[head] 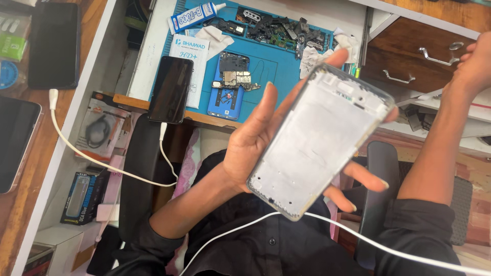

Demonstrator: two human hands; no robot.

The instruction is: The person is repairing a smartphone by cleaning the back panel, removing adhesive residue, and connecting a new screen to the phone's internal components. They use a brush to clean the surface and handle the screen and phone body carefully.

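A repair bench fills the head view: a blue work mat [266, 71] lies on a white desk [148, 51], with a wooden surface [30, 153] running down the left side and a brown drawer unit [409, 56] with metal handles at the upper right.

On the mat rests an opened phone [229, 84] with its circuit board exposed, a heap of small dark parts [284, 30] above it, a glue tube [194, 16] near the top edge and a white packet [190, 66] beside it. A black phone [171, 89] lies screen-up at the desk's front edge, and a white cable [102, 163] runs from the desk toward the person's lap.

The left hand [261, 143] is held palm up over the lap, its fingers curled around the edges of a stripped phone frame [319, 138], a pale grey shell, tilted and with its inner face toward the camera, thumb on one long side and fingertips showing past the other.

The right hand [473, 61] is raised at the upper right edge of the view, near the drawers, well apart from the frame; it is cut off by the picture's edge, so how its fingers stand cannot be told.
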